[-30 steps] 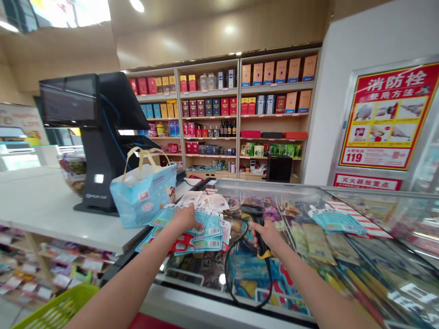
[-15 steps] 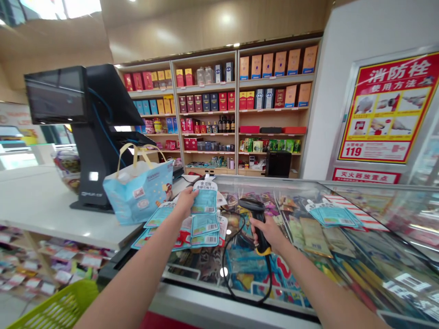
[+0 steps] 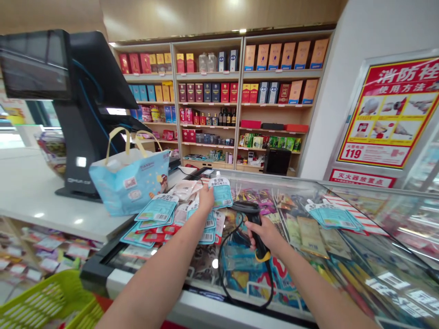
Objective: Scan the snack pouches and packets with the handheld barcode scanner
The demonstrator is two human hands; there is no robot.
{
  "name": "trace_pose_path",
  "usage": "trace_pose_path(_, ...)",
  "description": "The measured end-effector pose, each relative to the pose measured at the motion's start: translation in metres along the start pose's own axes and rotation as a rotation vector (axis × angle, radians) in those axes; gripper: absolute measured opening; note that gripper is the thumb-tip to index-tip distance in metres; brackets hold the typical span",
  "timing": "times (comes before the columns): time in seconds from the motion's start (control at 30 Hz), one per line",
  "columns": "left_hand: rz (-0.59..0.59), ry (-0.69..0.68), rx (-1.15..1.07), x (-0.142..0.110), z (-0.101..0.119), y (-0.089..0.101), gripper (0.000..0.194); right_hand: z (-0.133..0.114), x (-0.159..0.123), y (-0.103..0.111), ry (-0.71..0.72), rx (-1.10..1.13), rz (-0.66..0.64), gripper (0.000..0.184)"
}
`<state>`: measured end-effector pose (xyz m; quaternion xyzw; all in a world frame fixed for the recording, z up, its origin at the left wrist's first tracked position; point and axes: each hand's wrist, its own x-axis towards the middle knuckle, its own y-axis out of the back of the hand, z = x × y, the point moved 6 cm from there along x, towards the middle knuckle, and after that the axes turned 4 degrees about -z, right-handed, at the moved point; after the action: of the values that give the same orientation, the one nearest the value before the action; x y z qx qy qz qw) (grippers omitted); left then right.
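My left hand (image 3: 206,199) grips the edge of a light-blue spouted drink pouch (image 3: 221,194), held up with its barcode side facing me. In my right hand (image 3: 261,235) is a black and yellow barcode scanner (image 3: 247,209), its head close to the pouch's right edge. The scanner's black cable (image 3: 221,269) loops down over the glass. Below my left forearm lies a spread pile of similar blue pouches (image 3: 157,209), with red packets among them. Several more blue pouches (image 3: 334,215) rest on the glass to the right.
A glass-topped freezer (image 3: 302,269) holding packaged goods stretches before me. On the left counter (image 3: 30,201) stand a blue carry bag (image 3: 132,183) and a black register (image 3: 77,137). A green basket (image 3: 44,297) is at lower left. Shelves of boxes (image 3: 212,93) line the back.
My left hand has moved right, lifting the pouch away from the pile and up to the scanner's head. My right hand keeps its grip on the scanner. The view has shifted slightly.
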<state>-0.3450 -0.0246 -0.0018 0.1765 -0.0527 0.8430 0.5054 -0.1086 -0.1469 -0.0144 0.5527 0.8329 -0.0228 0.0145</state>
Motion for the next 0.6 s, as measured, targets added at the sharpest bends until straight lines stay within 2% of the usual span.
trace_pose_path(0.23,-0.022,0.028,0.031,-0.0027,0.0016,-0.0027,0.012,-0.0070,-0.0079,-0.0052,-0.020,0.027,-0.015,0.037)
trace_pose_path(0.6,-0.001,0.064,0.063,-0.0059,0.0082,-0.0007,0.008,0.0025,-0.0021,-0.0019,-0.020,0.022,-0.009,0.037)
